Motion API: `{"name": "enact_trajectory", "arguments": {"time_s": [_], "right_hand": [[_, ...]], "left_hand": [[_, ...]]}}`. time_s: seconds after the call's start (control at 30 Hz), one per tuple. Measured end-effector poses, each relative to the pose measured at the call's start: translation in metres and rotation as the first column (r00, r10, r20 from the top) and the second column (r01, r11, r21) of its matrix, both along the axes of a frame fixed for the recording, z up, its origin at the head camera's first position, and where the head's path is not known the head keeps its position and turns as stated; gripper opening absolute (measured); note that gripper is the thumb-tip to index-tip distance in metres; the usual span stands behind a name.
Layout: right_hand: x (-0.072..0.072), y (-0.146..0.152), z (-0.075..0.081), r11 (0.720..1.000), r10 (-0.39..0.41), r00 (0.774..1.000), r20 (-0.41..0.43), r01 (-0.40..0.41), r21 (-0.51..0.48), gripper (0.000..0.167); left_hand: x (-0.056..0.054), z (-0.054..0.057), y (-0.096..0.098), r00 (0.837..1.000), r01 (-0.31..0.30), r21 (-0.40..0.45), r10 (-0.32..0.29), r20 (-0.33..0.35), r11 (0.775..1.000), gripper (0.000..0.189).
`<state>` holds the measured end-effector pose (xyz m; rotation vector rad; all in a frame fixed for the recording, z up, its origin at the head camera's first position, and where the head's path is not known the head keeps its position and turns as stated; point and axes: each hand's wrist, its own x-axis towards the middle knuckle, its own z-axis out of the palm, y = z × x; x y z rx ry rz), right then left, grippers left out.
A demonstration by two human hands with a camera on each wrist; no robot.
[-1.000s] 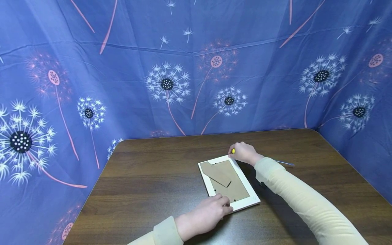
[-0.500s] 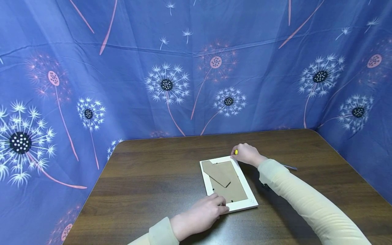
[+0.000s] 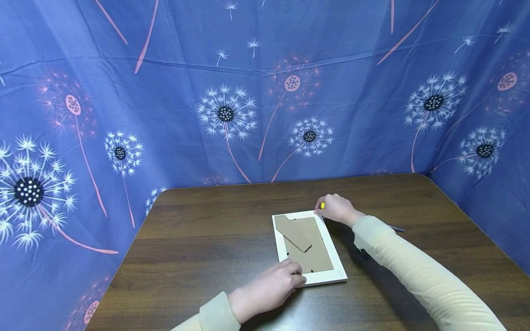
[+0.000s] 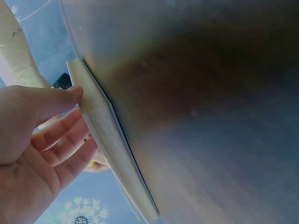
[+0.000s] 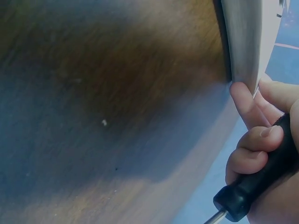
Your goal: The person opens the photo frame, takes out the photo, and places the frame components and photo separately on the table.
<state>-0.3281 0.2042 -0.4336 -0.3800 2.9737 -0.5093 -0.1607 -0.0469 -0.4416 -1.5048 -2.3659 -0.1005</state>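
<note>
A white picture frame (image 3: 338, 271) lies back up on the table, with a brown backing board (image 3: 316, 262) and a folded stand (image 3: 294, 236). My left hand (image 3: 269, 287) holds its near left corner. In the left wrist view, the thumb (image 4: 60, 100) lies against the frame's side (image 4: 112, 144) and the other fingers are at its back. My right hand (image 3: 337, 209) is at the far right corner, thumb and forefinger touching the frame. Its other fingers curl round the black handle of a screwdriver (image 5: 254, 184), whose yellow end shows in the head view.
The brown wooden table (image 3: 198, 230) has rounded far corners. A blue dandelion-print cloth (image 3: 174, 115) hangs behind it and along both sides. The screwdriver's shaft (image 3: 396, 228) sticks out beyond the right sleeve.
The frame has turned slightly clockwise on the table, its far end going right and its near end left. Both hands have moved with it, the right one carrying the screwdriver.
</note>
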Motion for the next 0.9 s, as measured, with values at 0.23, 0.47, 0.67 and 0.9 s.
{"name": "enact_trajectory", "arguments": {"time_s": [0.23, 0.47, 0.67, 0.9], "right_hand": [[0.001, 0.005, -0.003, 1.0, 0.006, 1.0, 0.001, -0.006, -0.005, 0.015], [0.003, 0.009, -0.004, 1.0, 0.012, 1.0, 0.006, -0.012, -0.005, 0.016], [0.006, 0.011, -0.004, 1.0, 0.002, 1.0, 0.021, -0.002, -0.012, 0.017], [0.008, 0.014, -0.002, 1.0, -0.002, 1.0, 0.03, 0.003, -0.021, 0.014]], "left_hand": [[-0.002, 0.0, -0.003, 1.0, -0.016, 0.021, 0.015, 0.017, 1.0, 0.007], [-0.004, 0.0, -0.005, 0.999, -0.032, 0.028, 0.031, 0.018, 0.999, 0.005], [-0.005, 0.0, -0.008, 0.999, -0.05, 0.009, 0.05, -0.001, 0.999, 0.007], [-0.008, 0.001, -0.011, 0.998, -0.057, -0.019, 0.056, -0.02, 0.998, 0.024]]}}
